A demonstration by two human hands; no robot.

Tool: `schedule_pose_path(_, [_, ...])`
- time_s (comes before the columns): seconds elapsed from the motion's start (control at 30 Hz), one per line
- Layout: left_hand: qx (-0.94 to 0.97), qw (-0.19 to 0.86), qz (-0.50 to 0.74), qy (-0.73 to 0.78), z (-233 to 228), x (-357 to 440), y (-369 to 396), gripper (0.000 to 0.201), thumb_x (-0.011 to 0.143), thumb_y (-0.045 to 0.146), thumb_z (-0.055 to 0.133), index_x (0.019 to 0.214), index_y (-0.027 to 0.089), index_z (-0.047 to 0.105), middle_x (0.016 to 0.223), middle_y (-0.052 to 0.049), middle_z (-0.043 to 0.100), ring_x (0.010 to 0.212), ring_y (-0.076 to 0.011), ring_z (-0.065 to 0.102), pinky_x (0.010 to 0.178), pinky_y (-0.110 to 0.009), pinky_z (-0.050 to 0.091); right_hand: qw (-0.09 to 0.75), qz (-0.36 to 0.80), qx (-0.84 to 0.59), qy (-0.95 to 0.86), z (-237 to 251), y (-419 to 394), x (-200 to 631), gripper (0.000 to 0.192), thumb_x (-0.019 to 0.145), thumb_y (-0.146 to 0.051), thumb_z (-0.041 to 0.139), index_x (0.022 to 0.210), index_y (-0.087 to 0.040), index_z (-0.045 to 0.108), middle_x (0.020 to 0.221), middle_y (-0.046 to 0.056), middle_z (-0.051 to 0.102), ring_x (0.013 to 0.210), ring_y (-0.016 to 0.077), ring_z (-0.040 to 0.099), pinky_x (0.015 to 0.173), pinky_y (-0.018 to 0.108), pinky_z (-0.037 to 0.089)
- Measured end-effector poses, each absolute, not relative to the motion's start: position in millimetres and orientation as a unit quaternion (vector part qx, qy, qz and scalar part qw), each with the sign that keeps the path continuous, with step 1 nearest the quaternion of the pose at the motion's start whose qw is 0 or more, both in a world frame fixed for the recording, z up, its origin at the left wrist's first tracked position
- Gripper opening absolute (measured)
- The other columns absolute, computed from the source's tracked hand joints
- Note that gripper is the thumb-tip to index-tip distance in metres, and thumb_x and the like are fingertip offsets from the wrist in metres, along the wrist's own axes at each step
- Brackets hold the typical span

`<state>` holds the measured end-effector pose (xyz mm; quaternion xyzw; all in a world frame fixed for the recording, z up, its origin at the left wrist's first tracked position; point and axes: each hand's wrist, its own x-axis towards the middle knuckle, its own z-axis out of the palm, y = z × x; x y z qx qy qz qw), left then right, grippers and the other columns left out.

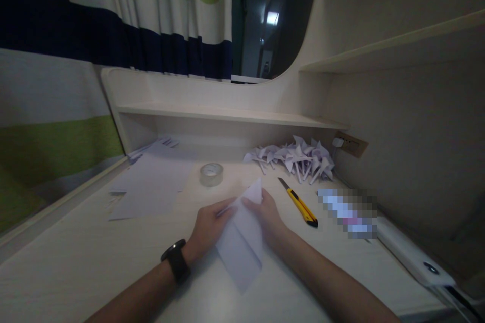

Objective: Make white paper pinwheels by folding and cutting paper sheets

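A partly folded sheet of white paper [242,242] is held between my two hands, its pointed end facing away from me and a lower flap hanging toward me. My left hand [214,224], with a dark watch on the wrist, grips the paper's left edge, its thumb lying on the surface. On the opposite edge, my right hand [265,212] pinches the sheet with the thumb on top and the fingers hidden behind. Beyond the hands sits a roll of clear tape [211,175]. A yellow utility knife [301,207] lies to the right, blade out.
Loose white sheets [151,176] are spread at the back left. Several paper pinwheels [299,156] are heaped at the back right under a shelf [227,113]. Along the right side are a blurred-out object [346,212] and a white power strip [413,252].
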<state>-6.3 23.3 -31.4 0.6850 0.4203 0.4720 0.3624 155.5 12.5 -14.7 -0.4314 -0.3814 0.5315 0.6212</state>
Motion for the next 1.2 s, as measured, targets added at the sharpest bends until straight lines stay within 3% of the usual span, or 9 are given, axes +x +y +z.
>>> schedule_pose_path(0.43, [0.705,0.343,0.472,0.404,-28.9,-6.7,20.1,0.029,0.086,0.033,0.06,0.113,0.028,0.069,0.116,0.001,0.068,0.107,-0.0245,0.064,0.098,-0.038,0.048,0.624,0.508,-0.437,-0.401,-10.2,9.9,154.6,0.055,0.052,-0.032,0.085,0.097,-0.02,0.057,0.083,0.004,0.07,0.072,0.0211,0.064,0.061,0.029,0.05])
schedule_pose_path(0.67, [0.718,0.283,0.471,0.427,-29.3,-7.9,20.9,0.028,0.087,0.035,0.06,0.112,0.028,0.07,0.115,0.003,0.068,0.107,-0.0248,0.065,0.097,-0.036,0.049,0.622,0.546,-0.437,-0.352,-13.8,16.1,156.1,0.047,0.06,-0.045,0.081,0.09,-0.017,0.059,0.077,0.005,0.07,0.063,0.02,0.063,0.057,0.03,0.049])
schedule_pose_path(1.0, [0.717,0.303,0.465,0.422,-23.0,-7.3,16.2,0.03,0.086,0.034,0.06,0.113,0.026,0.07,0.115,0.001,0.068,0.107,-0.025,0.065,0.097,-0.036,0.049,0.614,0.587,-0.394,-0.351,-10.2,18.5,164.9,0.038,0.058,-0.037,0.082,0.083,-0.014,0.067,0.069,0.007,0.07,0.062,0.0211,0.063,0.055,0.029,0.046])
schedule_pose_path(1.2, [0.711,0.313,0.471,0.418,-25.7,-7.3,16.8,0.031,0.086,0.035,0.059,0.113,0.023,0.07,0.115,0.0,0.068,0.107,-0.0242,0.065,0.097,-0.036,0.049,0.62,0.576,-0.389,-0.364,-10.1,19.1,166.4,0.037,0.056,-0.036,0.083,0.08,-0.013,0.067,0.065,0.005,0.069,0.055,0.0173,0.059,0.055,0.028,0.044])
